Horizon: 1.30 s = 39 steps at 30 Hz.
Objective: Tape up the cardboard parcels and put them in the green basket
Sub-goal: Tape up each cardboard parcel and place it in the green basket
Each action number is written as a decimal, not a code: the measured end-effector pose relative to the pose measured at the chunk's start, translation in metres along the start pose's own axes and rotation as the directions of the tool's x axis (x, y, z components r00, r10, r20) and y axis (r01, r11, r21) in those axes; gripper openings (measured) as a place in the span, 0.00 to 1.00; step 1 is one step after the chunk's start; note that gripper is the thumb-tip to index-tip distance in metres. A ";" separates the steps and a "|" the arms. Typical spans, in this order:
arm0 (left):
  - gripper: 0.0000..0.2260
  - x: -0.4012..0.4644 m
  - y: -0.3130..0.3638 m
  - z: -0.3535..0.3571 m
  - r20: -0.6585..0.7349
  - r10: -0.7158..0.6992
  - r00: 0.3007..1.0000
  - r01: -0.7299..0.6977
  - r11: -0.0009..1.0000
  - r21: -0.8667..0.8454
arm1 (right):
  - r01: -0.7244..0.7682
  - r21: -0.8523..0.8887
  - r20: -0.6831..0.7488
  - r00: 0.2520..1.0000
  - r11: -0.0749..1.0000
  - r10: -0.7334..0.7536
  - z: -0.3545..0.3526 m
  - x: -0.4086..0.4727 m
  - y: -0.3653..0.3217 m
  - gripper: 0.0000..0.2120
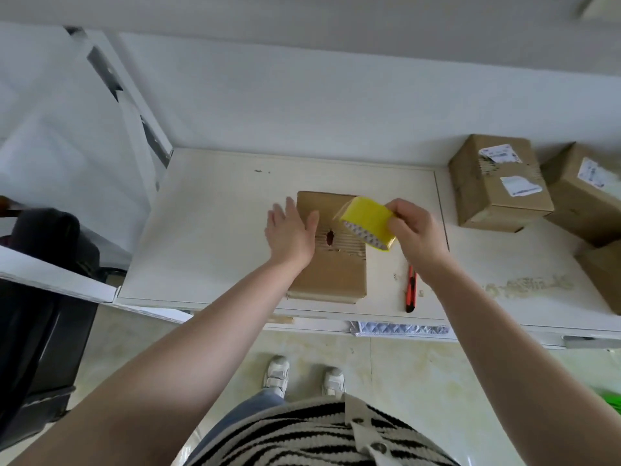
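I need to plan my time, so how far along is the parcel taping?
Nothing looks finished. In hand: the right hand grips the yellow tape roll over the torn parcel, which the open left hand steadies. Left: three more parcels wait on the table's right side, and the green basket barely shows.

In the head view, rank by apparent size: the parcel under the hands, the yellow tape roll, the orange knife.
1. Parcel, largest.
2. Tape roll, nearer the camera, so flattered.
3. Knife, smallest.
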<state>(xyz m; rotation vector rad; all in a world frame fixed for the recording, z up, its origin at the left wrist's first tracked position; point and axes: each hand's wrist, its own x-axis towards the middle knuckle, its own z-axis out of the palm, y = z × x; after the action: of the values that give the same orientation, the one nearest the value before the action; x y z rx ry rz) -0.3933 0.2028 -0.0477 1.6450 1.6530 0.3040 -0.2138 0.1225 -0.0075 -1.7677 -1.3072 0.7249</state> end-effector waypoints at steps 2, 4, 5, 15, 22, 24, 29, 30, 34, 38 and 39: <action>0.23 -0.006 0.005 -0.010 -0.003 0.196 0.981 -0.191 0.951 -0.244 | 0.021 0.038 0.089 0.996 0.999 -0.025 0.005 -0.003 -0.009 0.10; 0.18 -0.016 0.011 -0.020 0.062 0.221 0.973 -0.171 0.880 -0.444 | 0.034 0.071 0.123 0.991 0.997 -0.043 0.011 -0.007 -0.015 0.10; 0.16 -0.018 0.012 -0.023 0.092 0.202 0.975 -0.132 0.863 -0.488 | 0.039 0.084 0.124 0.991 0.996 -0.049 0.013 -0.008 -0.017 0.09; 0.05 -0.022 -0.007 -0.041 0.255 0.069 0.964 0.138 0.691 -0.710 | 0.096 0.117 0.157 0.981 0.988 -0.114 0.018 -0.011 -0.026 0.07; 0.04 -0.020 -0.007 -0.043 0.342 -0.022 0.940 0.277 0.634 -0.722 | 0.110 0.099 0.151 0.981 0.989 -0.124 0.025 -0.011 -0.016 0.14; 0.01 -0.020 -0.005 -0.043 0.375 -0.041 0.926 0.320 0.610 -0.724 | 0.120 0.075 0.147 0.981 0.990 -0.130 0.025 -0.011 -0.015 0.14; 0.02 -0.017 -0.004 -0.044 0.371 -0.054 0.927 0.316 0.645 -0.696 | 0.118 0.068 0.153 0.980 0.991 -0.127 0.024 -0.012 -0.020 0.10; 0.03 -0.016 -0.004 -0.044 0.356 -0.054 0.933 0.301 0.660 -0.689 | 0.118 0.061 0.158 0.979 0.991 -0.126 0.024 -0.012 -0.020 0.10; 0.06 -0.012 -0.003 -0.047 0.242 -0.029 0.970 0.188 0.722 -0.666 | 0.082 -0.137 0.171 0.984 0.987 -0.058 0.018 -0.002 -0.016 0.14; 0.06 -0.003 -0.006 -0.056 0.163 0.016 0.986 0.096 0.750 -0.655 | 0.018 -0.415 0.138 0.989 0.909 0.043 0.011 0.013 -0.023 0.19; 0.05 0.000 -0.009 -0.058 0.145 0.013 0.989 0.087 0.749 -0.657 | 0.030 -0.433 0.147 0.989 0.901 0.037 0.011 0.017 -0.026 0.20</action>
<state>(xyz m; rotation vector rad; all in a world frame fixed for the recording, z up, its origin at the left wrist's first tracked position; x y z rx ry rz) -0.4377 0.2208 -0.0146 1.0551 1.2531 0.6573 -0.2308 0.1451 0.0090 -2.0975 -1.6696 0.6090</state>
